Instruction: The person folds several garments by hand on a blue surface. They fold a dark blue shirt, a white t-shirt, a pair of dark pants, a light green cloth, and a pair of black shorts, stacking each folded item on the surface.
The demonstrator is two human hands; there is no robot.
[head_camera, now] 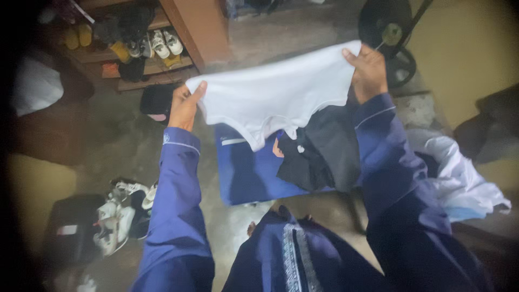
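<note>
I hold a white garment [275,94] spread out in the air in front of me. My left hand [184,105] grips its left corner and my right hand [369,70] grips its right corner. Both arms are in dark blue sleeves. Under the white garment lies a blue cloth [248,173] on the floor, with a black garment [319,151] heaped on its right side. The lower part of the white garment hides part of both.
A wooden shoe rack [157,70] with several shoes stands at the far left. White sneakers [116,216] lie on the floor by a black case [70,227]. A white cloth pile [459,173] is at right; a black fan [386,27] stands behind.
</note>
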